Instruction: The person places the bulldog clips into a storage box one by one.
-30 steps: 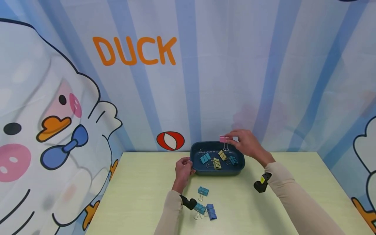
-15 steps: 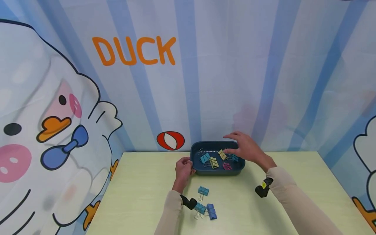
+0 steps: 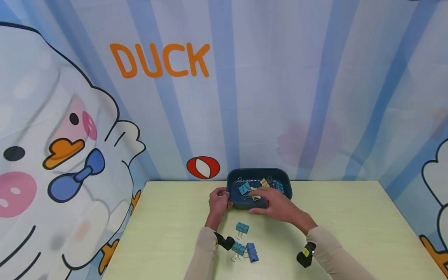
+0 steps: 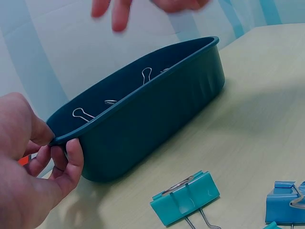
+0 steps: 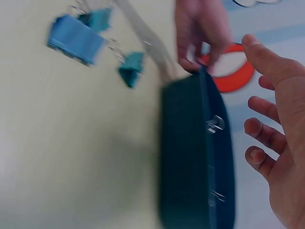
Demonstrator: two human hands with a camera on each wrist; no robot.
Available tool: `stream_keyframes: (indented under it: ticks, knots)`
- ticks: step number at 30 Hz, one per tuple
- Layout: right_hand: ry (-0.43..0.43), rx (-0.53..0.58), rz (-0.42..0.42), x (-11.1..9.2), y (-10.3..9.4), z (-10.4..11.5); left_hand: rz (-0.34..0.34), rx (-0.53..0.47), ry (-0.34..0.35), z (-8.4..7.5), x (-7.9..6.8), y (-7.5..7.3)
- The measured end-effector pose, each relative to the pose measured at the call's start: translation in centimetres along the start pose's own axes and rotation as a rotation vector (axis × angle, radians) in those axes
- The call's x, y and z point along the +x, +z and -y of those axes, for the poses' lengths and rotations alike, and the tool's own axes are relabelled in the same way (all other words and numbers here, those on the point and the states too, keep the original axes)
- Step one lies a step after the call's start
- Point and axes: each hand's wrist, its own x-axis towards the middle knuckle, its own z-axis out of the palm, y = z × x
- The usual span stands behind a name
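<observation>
My left hand (image 3: 218,202) pinches the rim of a dark blue-green plastic tray (image 4: 152,124) at its left end. Over the tray's front edge, my right hand (image 3: 280,205) reaches leftward, fingers apart and holding nothing. Inside the tray lie binder clips: a teal clip (image 3: 244,188), a yellow clip (image 3: 264,182) and another teal clip (image 3: 279,187). A second yellow one is partly covered by the right hand, and the pink clip is out of sight. In front of the tray are a teal binder clip (image 3: 242,228), another teal clip (image 3: 238,248) and a blue binder clip (image 3: 252,252).
The pale wooden table (image 3: 168,233) extends to both sides of the tray. Close behind the tray hangs a printed duck curtain (image 3: 259,97), meeting the table's back edge.
The right hand let the pink binder clip drop into the tray, then moved left and toward the front edge. The left hand stayed on the rim.
</observation>
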Motion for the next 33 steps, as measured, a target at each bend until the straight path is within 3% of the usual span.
stream_keyframes:
  ticks: [4,13,21,28,33]
  knots:
    - [-0.006,0.041,0.05,-0.6,2.8,0.0,0.004,0.0,0.007,-0.1,-0.1,0.0]
    - [0.119,0.018,0.164,-1.9,7.7,-1.4,0.004,-0.001,-0.002,-0.3,-0.1,0.0]
    - [0.172,-0.002,0.102,-2.2,9.7,-1.5,0.002,0.008,-0.007,-0.2,0.0,0.0]
    - [0.16,-0.093,0.019,-2.6,10.8,-1.0,-0.001,0.003,-0.016,-0.2,0.1,0.0]
    - [0.177,-0.085,-0.048,-3.0,11.4,-1.1,0.0,-0.001,-0.006,0.1,0.2,0.1]
